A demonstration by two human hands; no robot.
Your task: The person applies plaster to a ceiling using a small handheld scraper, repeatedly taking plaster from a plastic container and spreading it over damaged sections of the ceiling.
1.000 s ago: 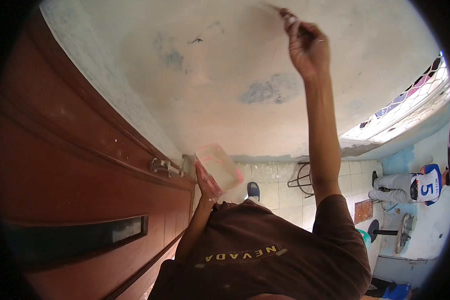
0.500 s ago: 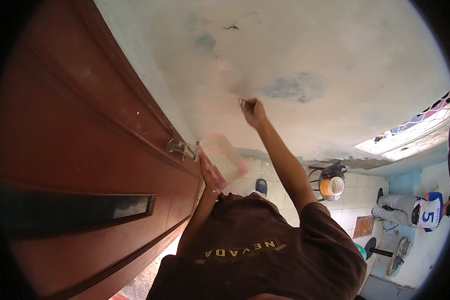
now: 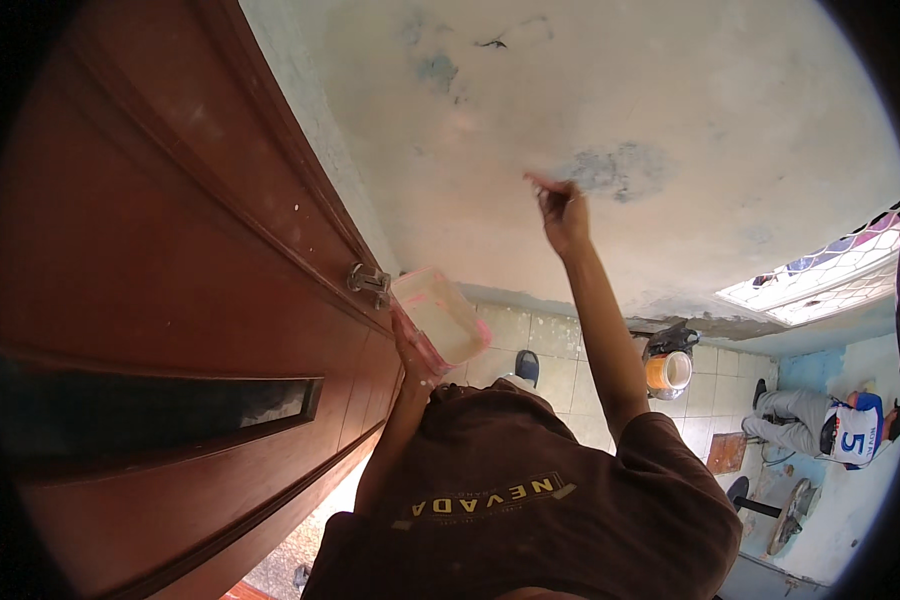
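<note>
My left hand grips the side of a translucent, pink-edged plastic tub at waist height, beside the door handle. Pale material shows inside the tub. My right hand is raised with its arm stretched out to the pale, patchy wall. Its fingers are curled together close to a bluish-grey patch. A thin pinkish shape juts out to the left of these fingers; it is blurred, and I cannot make out what it is.
A brown door with a metal handle stands close on the left. Right of me, an orange-and-white bucket sits near a black bag. Farther right is another person. A grated window opens in the wall.
My right hand has moved right along the wall, toward the bluish-grey patch. The tub stays in my left hand, and the view has shifted slightly.
</note>
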